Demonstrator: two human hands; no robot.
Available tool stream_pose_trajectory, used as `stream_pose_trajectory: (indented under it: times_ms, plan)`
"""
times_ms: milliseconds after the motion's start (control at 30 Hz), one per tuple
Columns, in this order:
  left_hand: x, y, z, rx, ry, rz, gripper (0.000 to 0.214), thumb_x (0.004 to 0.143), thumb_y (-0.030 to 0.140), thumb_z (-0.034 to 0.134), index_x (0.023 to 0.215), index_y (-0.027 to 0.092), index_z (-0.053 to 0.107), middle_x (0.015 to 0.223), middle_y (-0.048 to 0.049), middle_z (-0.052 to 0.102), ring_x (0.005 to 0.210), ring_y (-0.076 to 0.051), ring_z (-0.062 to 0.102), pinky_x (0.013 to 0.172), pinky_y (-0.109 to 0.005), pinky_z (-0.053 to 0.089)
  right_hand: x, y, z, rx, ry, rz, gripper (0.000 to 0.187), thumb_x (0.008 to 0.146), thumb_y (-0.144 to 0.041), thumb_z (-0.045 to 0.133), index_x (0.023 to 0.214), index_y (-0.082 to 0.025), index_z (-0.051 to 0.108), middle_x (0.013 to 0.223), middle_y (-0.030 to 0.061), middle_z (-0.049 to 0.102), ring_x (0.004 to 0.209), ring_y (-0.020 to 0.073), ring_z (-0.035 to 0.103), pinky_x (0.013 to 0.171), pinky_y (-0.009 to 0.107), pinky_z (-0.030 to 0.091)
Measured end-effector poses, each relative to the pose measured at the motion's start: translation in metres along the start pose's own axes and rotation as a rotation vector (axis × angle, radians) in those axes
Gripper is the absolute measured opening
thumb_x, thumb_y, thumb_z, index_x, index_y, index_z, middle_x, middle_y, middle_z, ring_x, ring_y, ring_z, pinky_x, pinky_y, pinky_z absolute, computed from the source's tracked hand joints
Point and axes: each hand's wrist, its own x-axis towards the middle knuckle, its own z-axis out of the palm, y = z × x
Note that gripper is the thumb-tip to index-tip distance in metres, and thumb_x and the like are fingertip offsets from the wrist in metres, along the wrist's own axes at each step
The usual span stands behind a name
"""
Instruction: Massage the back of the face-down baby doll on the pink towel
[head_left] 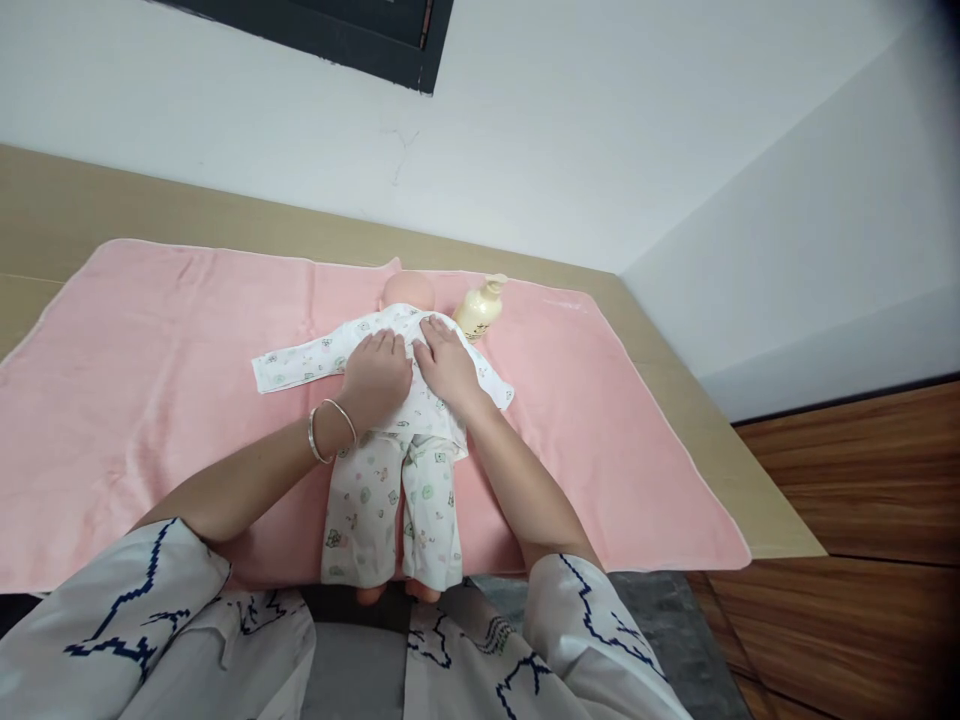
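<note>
A baby doll in a white printed suit lies on its back on a pink towel, head away from me, feet at the near edge. My left hand, with two bangles on the wrist, rests on the doll's chest with its fingers curled down on the cloth. My right hand lies beside it on the chest, fingers stretched flat over the suit near the collar. The doll's face is mostly hidden behind my hands.
A cream pump bottle lies on the towel right of the doll's head. The towel covers a wooden table against a white wall. Wood floor and a grey mat lie to the right.
</note>
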Motion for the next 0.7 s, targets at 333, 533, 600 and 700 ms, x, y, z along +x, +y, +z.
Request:
stream_pose_trajectory:
  times_ms: [333,533,600,700]
  plan:
    - [0.017,-0.022,0.008,-0.129,-0.04,-0.108,0.053,0.09,0.028,0.046,0.133,0.0,0.054,0.145,-0.0267,0.053,0.141,-0.037,0.045,0.12,-0.055,0.036,-0.03,-0.036,0.007,-0.241,0.093,-0.056,0.048,0.101,-0.024,0.032,0.133,0.0,0.058,0.138,0.0253,0.061,0.134,0.0346,0.054,0.119,0.048,0.034]
    - [0.01,-0.024,0.032,-0.238,0.087,-0.166,0.054,0.091,0.028,0.043,0.141,0.011,0.048,0.149,-0.018,0.051,0.147,-0.035,0.038,0.122,-0.06,0.027,-0.02,-0.025,0.008,-0.161,0.07,-0.021,0.048,0.101,-0.026,0.032,0.136,-0.005,0.058,0.144,0.0212,0.057,0.139,0.0324,0.049,0.121,0.049,0.031]
    - [0.007,-0.024,0.037,-0.259,0.116,-0.174,0.051,0.092,0.031,0.044,0.14,0.013,0.05,0.15,-0.0171,0.051,0.147,-0.034,0.038,0.123,-0.06,0.027,-0.009,-0.012,0.007,-0.077,0.015,-0.004,0.052,0.101,-0.029,0.035,0.145,-0.007,0.049,0.155,0.0182,0.046,0.148,0.0317,0.037,0.123,0.051,0.028]
    - [0.005,-0.024,0.038,-0.262,0.124,-0.173,0.049,0.093,0.032,0.044,0.139,0.013,0.051,0.15,-0.0174,0.051,0.147,-0.034,0.038,0.122,-0.06,0.027,0.002,0.003,0.008,0.004,-0.03,-0.009,0.06,0.1,-0.034,0.038,0.154,-0.008,0.035,0.163,0.0171,0.031,0.154,0.0317,0.022,0.125,0.053,0.021]
